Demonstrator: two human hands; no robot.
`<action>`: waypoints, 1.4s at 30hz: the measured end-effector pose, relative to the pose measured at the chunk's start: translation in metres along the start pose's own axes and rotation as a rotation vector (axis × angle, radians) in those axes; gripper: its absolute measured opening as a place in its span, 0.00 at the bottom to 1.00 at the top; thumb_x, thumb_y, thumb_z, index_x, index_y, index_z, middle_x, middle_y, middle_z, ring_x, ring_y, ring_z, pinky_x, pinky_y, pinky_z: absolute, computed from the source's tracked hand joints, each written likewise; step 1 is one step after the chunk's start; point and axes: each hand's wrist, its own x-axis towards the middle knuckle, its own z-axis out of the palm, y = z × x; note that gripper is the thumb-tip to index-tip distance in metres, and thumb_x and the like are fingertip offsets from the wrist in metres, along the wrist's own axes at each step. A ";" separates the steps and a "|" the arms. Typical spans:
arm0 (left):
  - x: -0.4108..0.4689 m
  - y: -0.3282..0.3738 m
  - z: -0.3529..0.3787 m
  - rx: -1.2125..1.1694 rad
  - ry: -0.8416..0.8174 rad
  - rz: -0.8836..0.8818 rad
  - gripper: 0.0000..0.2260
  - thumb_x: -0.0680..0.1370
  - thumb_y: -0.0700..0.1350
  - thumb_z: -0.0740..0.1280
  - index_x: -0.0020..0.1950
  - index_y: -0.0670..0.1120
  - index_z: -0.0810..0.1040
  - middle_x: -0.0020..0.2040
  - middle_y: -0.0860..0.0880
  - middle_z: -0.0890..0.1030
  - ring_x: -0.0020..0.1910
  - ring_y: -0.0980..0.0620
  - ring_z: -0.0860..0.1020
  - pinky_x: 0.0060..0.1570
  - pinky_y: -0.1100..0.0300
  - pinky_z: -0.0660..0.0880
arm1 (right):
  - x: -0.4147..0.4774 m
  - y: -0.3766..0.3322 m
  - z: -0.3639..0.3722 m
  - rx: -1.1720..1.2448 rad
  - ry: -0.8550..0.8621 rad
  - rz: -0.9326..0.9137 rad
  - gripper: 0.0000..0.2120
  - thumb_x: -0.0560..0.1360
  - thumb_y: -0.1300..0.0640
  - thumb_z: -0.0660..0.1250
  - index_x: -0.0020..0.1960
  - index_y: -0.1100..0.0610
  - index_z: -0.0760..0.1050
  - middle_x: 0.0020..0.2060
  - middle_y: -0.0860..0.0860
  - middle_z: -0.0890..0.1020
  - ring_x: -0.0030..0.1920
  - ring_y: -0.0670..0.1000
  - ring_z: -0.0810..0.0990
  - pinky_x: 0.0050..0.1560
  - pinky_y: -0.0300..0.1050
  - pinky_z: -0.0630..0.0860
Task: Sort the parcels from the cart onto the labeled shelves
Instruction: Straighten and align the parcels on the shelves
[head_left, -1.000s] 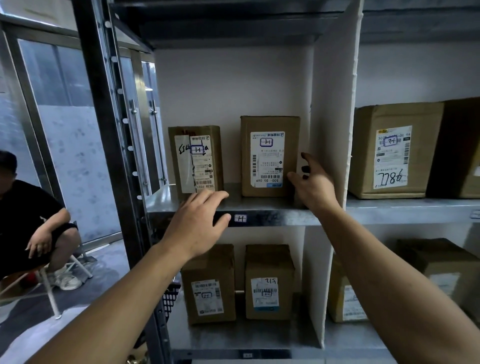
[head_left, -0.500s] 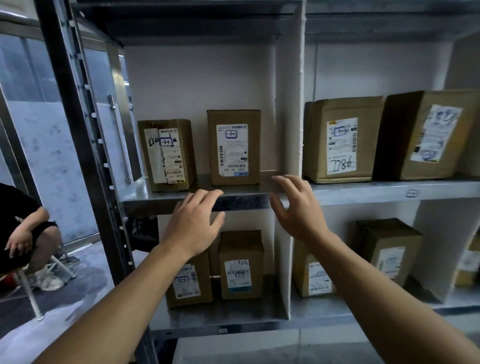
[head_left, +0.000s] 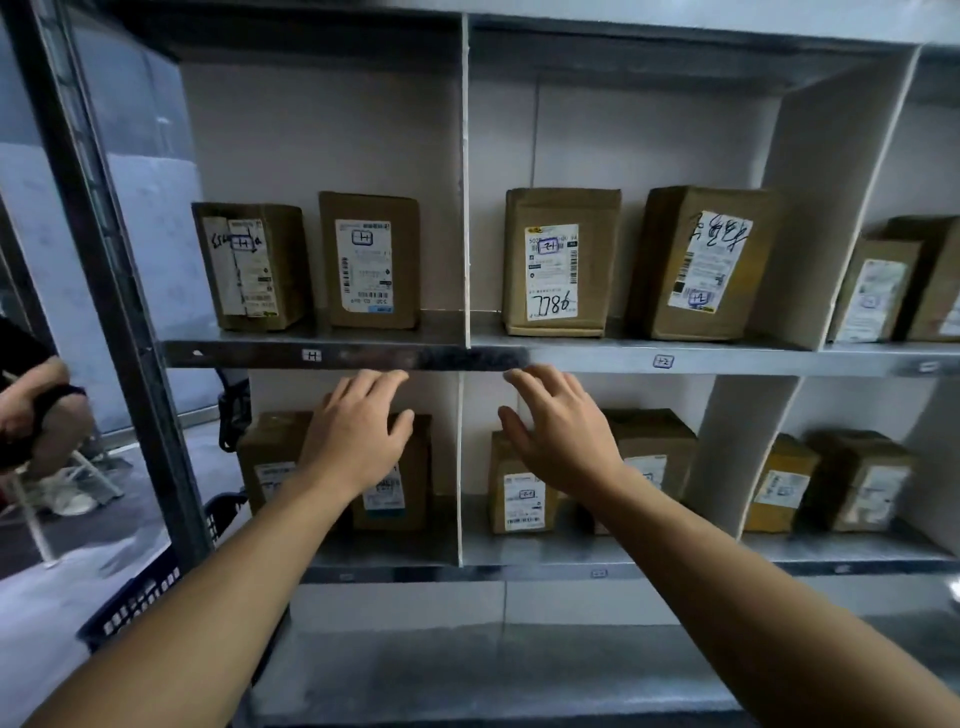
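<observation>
Brown cardboard parcels stand upright on a metal shelf unit (head_left: 727, 356) split by white dividers. The upper left bay holds two parcels (head_left: 254, 267) (head_left: 370, 260) above a small shelf label (head_left: 311, 355). In the upper middle bay stand a parcel marked 7786 (head_left: 558, 262) and a tilted parcel (head_left: 701, 262). My left hand (head_left: 358, 431) and my right hand (head_left: 563, 431) hover empty just below the upper shelf edge, fingers spread. They partly hide the lower-shelf parcels (head_left: 519, 493).
A dark steel upright (head_left: 104, 260) bounds the unit on the left. A blue plastic basket (head_left: 140, 597) sits low at the left, beside my left forearm. A seated person (head_left: 36, 410) is at the far left. More parcels (head_left: 857, 483) fill the right-hand bays.
Both hands have dropped from the upper shelf to just below its edge, empty. The view has swung right, bringing more right-hand bays into sight.
</observation>
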 end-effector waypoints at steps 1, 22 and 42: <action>0.001 0.003 -0.004 0.019 0.008 -0.011 0.21 0.79 0.50 0.65 0.72 0.50 0.69 0.66 0.49 0.73 0.66 0.48 0.70 0.62 0.51 0.70 | 0.003 -0.001 -0.004 0.000 0.011 -0.016 0.23 0.80 0.46 0.63 0.72 0.54 0.69 0.67 0.56 0.75 0.65 0.57 0.74 0.61 0.55 0.77; 0.089 -0.137 -0.126 0.182 0.253 -0.099 0.21 0.79 0.48 0.66 0.72 0.48 0.69 0.67 0.46 0.72 0.67 0.45 0.70 0.63 0.48 0.71 | 0.183 -0.140 0.028 0.250 0.132 -0.193 0.26 0.81 0.47 0.63 0.76 0.53 0.64 0.73 0.56 0.69 0.71 0.58 0.69 0.66 0.57 0.74; 0.201 -0.243 -0.096 -0.173 0.372 -0.048 0.24 0.79 0.47 0.68 0.73 0.48 0.68 0.70 0.47 0.67 0.69 0.47 0.69 0.67 0.53 0.70 | 0.320 -0.200 0.115 0.545 0.071 -0.001 0.24 0.81 0.48 0.65 0.76 0.45 0.64 0.68 0.53 0.71 0.60 0.46 0.69 0.57 0.42 0.71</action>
